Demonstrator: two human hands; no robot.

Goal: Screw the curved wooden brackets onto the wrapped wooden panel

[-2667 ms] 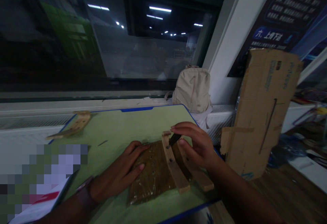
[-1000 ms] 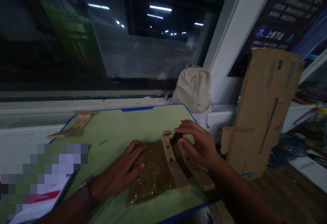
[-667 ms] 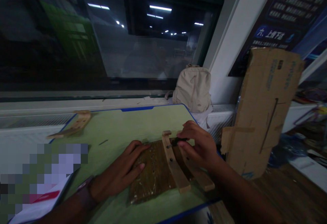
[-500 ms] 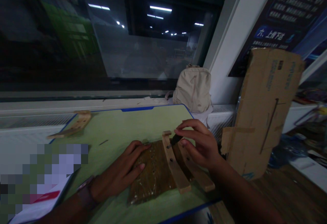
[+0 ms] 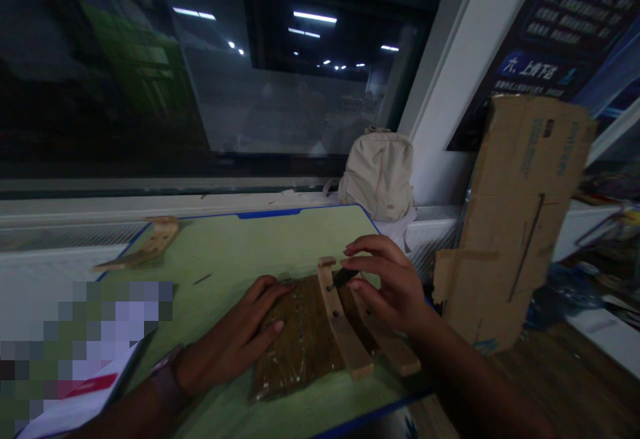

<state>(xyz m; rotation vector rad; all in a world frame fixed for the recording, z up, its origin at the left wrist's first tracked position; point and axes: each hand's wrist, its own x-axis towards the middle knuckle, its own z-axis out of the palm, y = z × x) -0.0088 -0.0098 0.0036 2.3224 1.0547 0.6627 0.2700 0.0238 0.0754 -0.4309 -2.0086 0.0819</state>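
My left hand (image 5: 255, 322) lies with its fingers apart on a brown, flat panel (image 5: 307, 352) covered in shiny clear film, with a row of small holes. Across the panel's right part runs a light wooden piece (image 5: 345, 332) with a raised far end and holes. A second, similar wooden strip (image 5: 390, 342) lies just to its right. Between thumb and fingers, my right hand (image 5: 393, 285) pinches a short black screwdriver (image 5: 344, 277). It is tilted, its lower end at the far hole of the first strip. The tip is too small to make out clearly.
A pale green table (image 5: 220, 245) with a blue edge bears everything. Another curved wooden piece (image 5: 157, 239) lies at its far left corner, and a thin dark stick (image 5: 203, 279) nearby. Behind stand a beige backpack (image 5: 377, 172) and, at right, a tall cardboard sheet (image 5: 525, 225).
The black screwdriver has tilted lower, and my right fingers have shifted slightly around it. My left hand and the wooden pieces stay where they were.
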